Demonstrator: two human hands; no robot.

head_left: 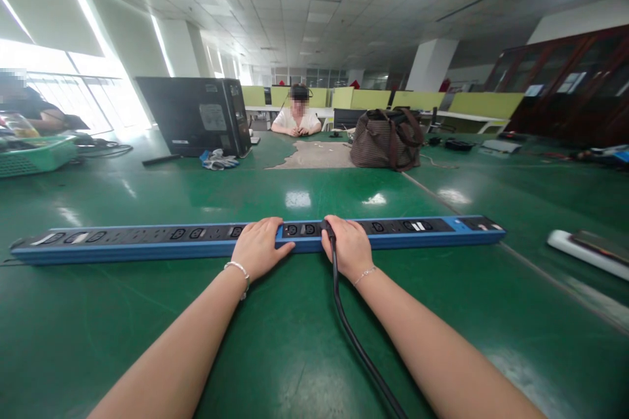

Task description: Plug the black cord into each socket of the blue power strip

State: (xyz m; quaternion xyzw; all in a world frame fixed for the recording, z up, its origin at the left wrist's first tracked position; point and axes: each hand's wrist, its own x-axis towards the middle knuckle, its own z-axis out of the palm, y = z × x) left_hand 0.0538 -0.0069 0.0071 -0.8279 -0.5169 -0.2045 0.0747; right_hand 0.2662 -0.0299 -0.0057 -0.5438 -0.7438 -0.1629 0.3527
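Note:
A long blue power strip [147, 252] with a black face and a row of sockets lies crosswise on the green table [295, 353]. My left hand [258, 245] is wrapped over it just left of the middle, thumb along the near side. My right hand [352, 245] grips a black power plug [327, 229] at the sockets right of the middle. Whether the plug is fully seated is hidden by my fingers. From it a black cord [348, 321] runs down toward me between my forearms. Two open sockets show between my hands.
Beyond the strip stand a black computer case [191, 114], crumpled gloves [219, 159] and a brown bag [386, 137]. A green basket [37, 158] sits at left, a white bar-shaped object [584, 254] at right. One person sits across the table, another at far left.

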